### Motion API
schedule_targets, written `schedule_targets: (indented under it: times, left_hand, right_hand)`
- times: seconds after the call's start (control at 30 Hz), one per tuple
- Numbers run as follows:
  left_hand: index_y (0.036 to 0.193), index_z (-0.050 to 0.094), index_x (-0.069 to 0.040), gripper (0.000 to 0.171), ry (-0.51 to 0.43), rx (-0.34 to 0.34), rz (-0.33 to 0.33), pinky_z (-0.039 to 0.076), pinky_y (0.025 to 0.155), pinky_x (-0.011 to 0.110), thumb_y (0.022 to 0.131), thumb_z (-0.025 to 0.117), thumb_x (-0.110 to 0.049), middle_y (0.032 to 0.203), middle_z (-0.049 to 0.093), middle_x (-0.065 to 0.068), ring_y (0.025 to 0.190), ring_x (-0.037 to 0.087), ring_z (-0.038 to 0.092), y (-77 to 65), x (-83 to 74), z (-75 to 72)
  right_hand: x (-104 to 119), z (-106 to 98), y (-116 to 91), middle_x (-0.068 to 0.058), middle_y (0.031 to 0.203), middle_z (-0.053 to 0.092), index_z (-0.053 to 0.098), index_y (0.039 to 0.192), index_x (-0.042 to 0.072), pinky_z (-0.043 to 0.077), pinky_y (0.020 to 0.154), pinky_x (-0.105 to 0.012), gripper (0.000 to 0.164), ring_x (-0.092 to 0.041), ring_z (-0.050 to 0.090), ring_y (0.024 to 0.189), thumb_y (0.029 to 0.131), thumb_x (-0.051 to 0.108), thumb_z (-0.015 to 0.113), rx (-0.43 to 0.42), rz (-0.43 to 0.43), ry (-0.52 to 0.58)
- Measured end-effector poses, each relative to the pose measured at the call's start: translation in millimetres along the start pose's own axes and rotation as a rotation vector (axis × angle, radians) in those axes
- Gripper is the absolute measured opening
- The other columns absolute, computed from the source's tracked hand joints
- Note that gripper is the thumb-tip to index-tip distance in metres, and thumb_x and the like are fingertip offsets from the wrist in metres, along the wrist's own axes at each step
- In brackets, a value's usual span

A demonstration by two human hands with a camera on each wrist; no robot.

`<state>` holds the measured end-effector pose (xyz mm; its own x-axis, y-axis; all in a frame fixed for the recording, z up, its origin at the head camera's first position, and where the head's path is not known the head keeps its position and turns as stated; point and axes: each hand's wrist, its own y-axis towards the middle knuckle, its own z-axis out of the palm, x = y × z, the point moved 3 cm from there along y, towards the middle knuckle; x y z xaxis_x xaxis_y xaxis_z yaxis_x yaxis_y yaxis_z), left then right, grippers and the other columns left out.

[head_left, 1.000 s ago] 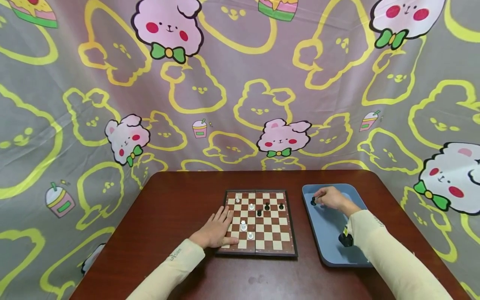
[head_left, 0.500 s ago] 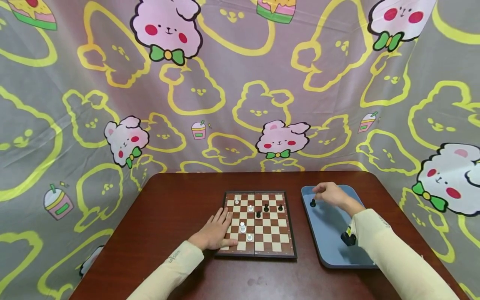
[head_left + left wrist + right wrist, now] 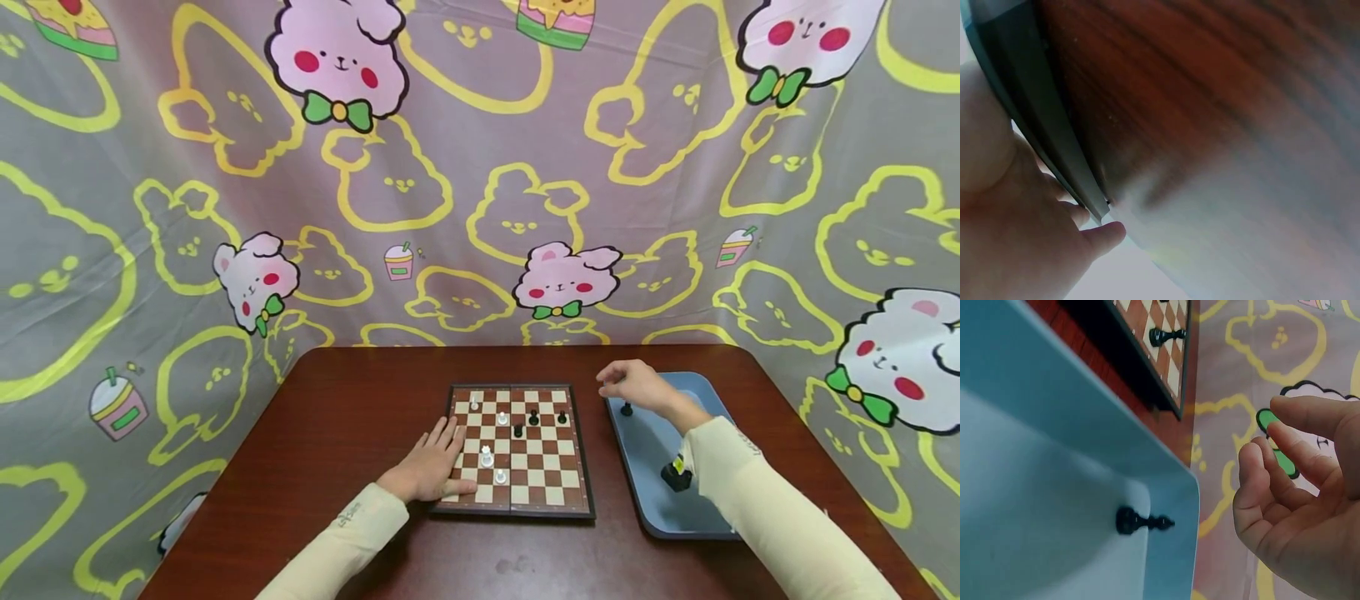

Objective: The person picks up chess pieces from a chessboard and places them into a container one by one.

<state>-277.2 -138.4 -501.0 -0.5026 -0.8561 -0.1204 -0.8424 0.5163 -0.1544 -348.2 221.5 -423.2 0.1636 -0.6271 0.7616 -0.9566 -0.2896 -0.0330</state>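
Observation:
My left hand (image 3: 426, 467) lies on the left edge of the chessboard (image 3: 547, 472), fingers spread and thumb along the near left corner. In the left wrist view the dark board edge (image 3: 1054, 119) runs beside this hand. White pieces and black pieces stand on the board, among them a taller white piece (image 3: 487, 456). My right hand (image 3: 641, 385) hovers over the far left rim of the blue tray (image 3: 637, 508). Its fingers are loosely bent, and the right wrist view shows nothing between thumb and fingers. Below it, a black chess piece (image 3: 1141, 521) stands upright in the tray's corner.
A dark brown table (image 3: 345, 392) carries the board and the tray, with a strip of tabletop between them. Around the table hangs a patterned cloth (image 3: 450, 183). A black device with a yellow tag (image 3: 677, 475) is at the right wrist, above the tray.
My right hand has risen from beside the black chess piece in the tray and moved left toward the board. That piece stays in the tray. The left hand keeps its place.

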Motion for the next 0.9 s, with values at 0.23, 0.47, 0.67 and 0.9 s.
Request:
schedule_targets:
  times: [0.23, 0.47, 0.67, 0.9]
  left_hand:
    - [0.150, 0.017, -0.001, 0.100, 0.004, 0.005, -0.007, 0.024, 0.107, 0.053, 0.084, 0.047, -0.070, 0.155, 0.008, 0.021, 0.142, 0.037, 0.007, -0.7, -1.9, -0.5]
    - [0.150, 0.017, -0.001, 0.100, 0.005, 0.014, -0.008, 0.024, 0.107, 0.052, 0.084, 0.046, -0.070, 0.155, 0.009, 0.021, 0.142, 0.037, 0.007, -2.0, -2.3, -1.8]
    - [0.150, 0.017, 0.000, 0.100, 0.014, 0.014, -0.005, 0.025, 0.107, 0.053, 0.085, 0.046, -0.069, 0.155, 0.009, 0.022, 0.141, 0.037, 0.007, -2.9, -2.0, -1.7]
    - [0.150, 0.018, 0.000, 0.100, 0.001, 0.002, -0.005, 0.025, 0.106, 0.053, 0.084, 0.048, -0.070, 0.155, 0.010, 0.022, 0.141, 0.038, 0.008, -1.4, -1.2, -1.8]
  right_hand:
    - [4.5, 16.4, 4.9, -0.009, 0.094, 0.059, 0.064, 0.108, -0.002, 0.049, 0.073, -0.047, 0.024, -0.035, 0.056, 0.085, 0.089, 0.013, 0.065, 0.029, -0.009, 0.064]
    - [10.6, 35.5, 9.7, -0.010, 0.095, 0.061, 0.062, 0.110, -0.006, 0.050, 0.070, -0.041, 0.025, -0.028, 0.058, 0.082, 0.089, 0.007, 0.064, 0.064, -0.001, 0.069]
    - [12.7, 51.7, 13.9, -0.011, 0.097, 0.064, 0.064, 0.106, -0.004, 0.049, 0.067, -0.034, 0.022, -0.018, 0.059, 0.080, 0.086, 0.004, 0.067, 0.082, 0.004, 0.033]
    - [14.2, 63.9, 16.0, -0.008, 0.089, 0.063, 0.067, 0.100, -0.004, 0.050, 0.071, -0.038, 0.019, -0.022, 0.060, 0.084, 0.082, -0.001, 0.069, 0.093, -0.026, -0.002]
